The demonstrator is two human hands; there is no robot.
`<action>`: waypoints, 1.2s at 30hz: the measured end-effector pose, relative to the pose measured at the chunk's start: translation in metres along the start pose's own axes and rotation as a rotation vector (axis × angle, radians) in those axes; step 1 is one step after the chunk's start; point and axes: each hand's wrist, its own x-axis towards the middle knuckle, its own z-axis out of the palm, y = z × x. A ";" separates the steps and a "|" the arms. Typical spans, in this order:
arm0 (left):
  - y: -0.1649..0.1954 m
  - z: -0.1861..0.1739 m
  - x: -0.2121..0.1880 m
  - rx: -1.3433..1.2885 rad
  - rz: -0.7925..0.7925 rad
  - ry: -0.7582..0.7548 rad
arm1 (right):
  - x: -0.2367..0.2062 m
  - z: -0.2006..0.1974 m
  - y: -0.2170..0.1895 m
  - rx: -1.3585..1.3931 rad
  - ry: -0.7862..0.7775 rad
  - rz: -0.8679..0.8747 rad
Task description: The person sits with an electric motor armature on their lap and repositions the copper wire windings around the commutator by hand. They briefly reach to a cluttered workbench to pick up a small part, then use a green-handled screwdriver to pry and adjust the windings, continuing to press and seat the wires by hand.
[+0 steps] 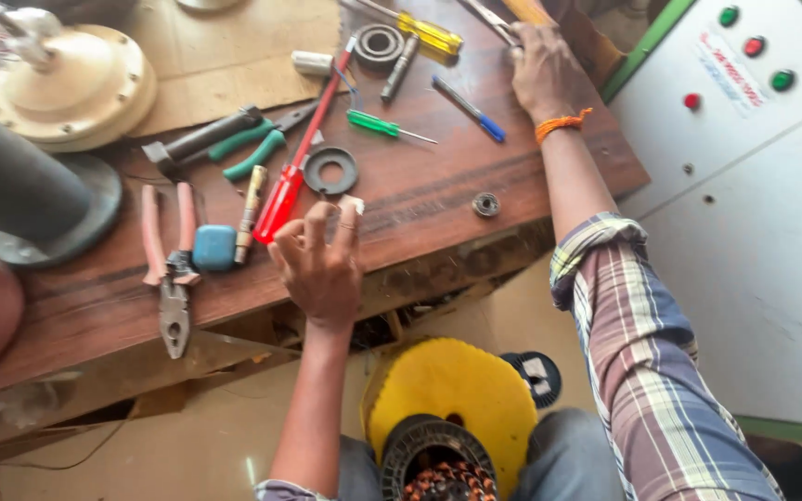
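So your left hand [320, 262] pinches a small white piece [352, 204] beside the red screwdriver [291, 183]; your right hand [543, 72] is clamped on pliers [492, 19] across the worktop [438, 199].

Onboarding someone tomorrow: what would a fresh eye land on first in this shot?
Probably the yellow disc in the person's lap, bright against the floor, with a wound motor core in front of it. Next, the cluttered wooden bench: a red screwdriver and pink pliers near the left hand, whose fingers pinch a small pale piece. The right hand reaches to the far edge by a yellow screwdriver.
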 end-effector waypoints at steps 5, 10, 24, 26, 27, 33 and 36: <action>0.004 0.002 -0.001 -0.010 -0.019 -0.027 | -0.011 -0.010 0.001 0.037 -0.078 0.168; 0.013 0.000 0.006 -0.053 -0.054 -0.029 | -0.064 -0.049 0.002 -0.006 -0.177 0.157; -0.006 -0.086 -0.009 -1.192 -0.731 -0.242 | -0.167 -0.160 0.010 0.722 -0.606 0.949; -0.013 -0.100 -0.031 -1.285 -0.761 -0.217 | -0.174 -0.155 0.014 1.107 -0.506 1.116; -0.015 -0.105 -0.041 -1.366 -0.808 -0.204 | -0.177 -0.156 0.015 1.208 -0.504 1.108; -0.028 -0.124 -0.102 -1.551 -0.950 -0.230 | -0.225 -0.169 0.003 1.833 -0.519 0.916; -0.022 -0.135 -0.129 -1.611 -0.960 -0.316 | -0.290 -0.193 -0.010 2.105 -0.522 0.896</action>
